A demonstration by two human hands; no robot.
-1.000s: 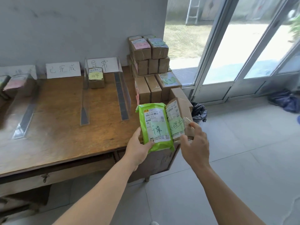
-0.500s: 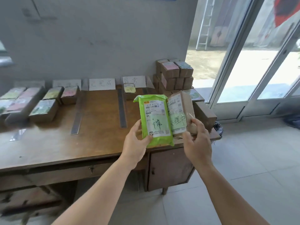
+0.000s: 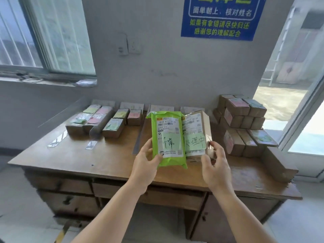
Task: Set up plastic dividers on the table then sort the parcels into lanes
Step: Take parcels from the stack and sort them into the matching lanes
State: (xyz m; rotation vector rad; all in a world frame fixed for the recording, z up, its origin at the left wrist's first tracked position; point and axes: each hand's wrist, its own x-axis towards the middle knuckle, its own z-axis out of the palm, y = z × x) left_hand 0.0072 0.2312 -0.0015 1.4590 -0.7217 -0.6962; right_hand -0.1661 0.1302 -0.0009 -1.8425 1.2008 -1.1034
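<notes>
Since the earlier frame the view has swung left and up, so the whole wooden desk [image 3: 108, 160] now fills the middle of the frame, and both parcels are still held side by side in front of it. At centre frame the left hand [image 3: 144, 165] grips a soft, glossy lime-green plastic mailer [image 3: 169, 139], thumb curled over its lower left corner on the front and the remaining fingers hidden behind it. Just right of it, touching its edge, the right hand [image 3: 216, 165] holds a stiff brown cardboard box [image 3: 197, 135] wrapped in shiny clear tape, thumb on the lower front, fingers curled round the right side. Each parcel carries a white printed label and a pale green handwritten note. Both forearms rise from the bottom edge, wrists bent slightly back.

Clear plastic dividers [image 3: 95, 130] stand on the desktop at middle left, with small boxes [image 3: 113, 128] lying in the lanes between them. A stack of cardboard boxes [image 3: 243, 123] sits at middle right. A blue sign [image 3: 220, 18] hangs on the grey wall at upper right.
</notes>
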